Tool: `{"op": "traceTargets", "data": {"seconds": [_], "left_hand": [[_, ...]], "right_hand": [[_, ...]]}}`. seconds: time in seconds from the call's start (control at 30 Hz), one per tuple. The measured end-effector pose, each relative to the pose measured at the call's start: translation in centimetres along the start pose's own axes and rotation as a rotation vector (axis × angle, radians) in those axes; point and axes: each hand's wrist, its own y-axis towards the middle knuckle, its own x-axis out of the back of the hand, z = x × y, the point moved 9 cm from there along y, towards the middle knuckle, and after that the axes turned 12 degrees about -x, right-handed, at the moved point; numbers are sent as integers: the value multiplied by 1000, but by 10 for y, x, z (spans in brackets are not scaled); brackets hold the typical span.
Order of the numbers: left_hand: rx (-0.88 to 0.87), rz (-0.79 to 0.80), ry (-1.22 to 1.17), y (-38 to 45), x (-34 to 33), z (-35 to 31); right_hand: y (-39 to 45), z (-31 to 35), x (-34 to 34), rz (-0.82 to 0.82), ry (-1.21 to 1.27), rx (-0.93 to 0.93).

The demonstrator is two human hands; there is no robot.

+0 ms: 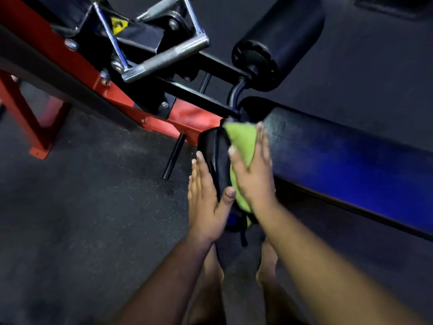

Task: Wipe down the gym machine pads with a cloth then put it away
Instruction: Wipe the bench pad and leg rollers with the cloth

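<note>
Dark speckled rubber floor (pixel 77 207) fills the lower left of the view, with a red steel frame (pixel 39 127) crossing from ten o'clock toward the centre. No containers are seen. At the centre, a small black pad (pixel 214 151) is flanked by both hands. The left hand (pixel 206 202) is laid flat against the pad's left face, fingers straight and together, the thumb resting on the near edge. The right hand (pixel 253 170) is spread open, fingers straight, and a green cloth (pixel 242 146) is pressed by its palm against the pad's right face. The cloth is bright lime green, soft-looking and bunched, its upper part showing above the fingers at twelve o'clock of the hand and a lower fold showing below the wrist. A long black bench pad (pixel 351 156) with a blue sheen runs from the centre toward four o'clock. A black roller pad (pixel 281 45) is seen at one o'clock, mounted on a black arm. A chrome handle (pixel 164 59) lies at eleven o'clock beside a yellow warning sticker (pixel 119 25). Bare feet are visible below the forearms.
</note>
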Motion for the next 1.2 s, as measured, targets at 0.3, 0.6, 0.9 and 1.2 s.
{"op": "traceTargets", "data": {"seconds": [0.3,0.6,0.9,1.2], "left_hand": [[-2,-12,-147,-1,1,-5],[70,-11,-248,-2,0,2],[171,-28,-389,-5,0,16],[104,355,11,8,28,-23]], "right_hand": [[24,30,-9,-9,-208,-106],[-41,-1,-10,60,-258,-44],[-81,3,-8,77,-534,204],[-81,-21,74,262,-800,167]]}}
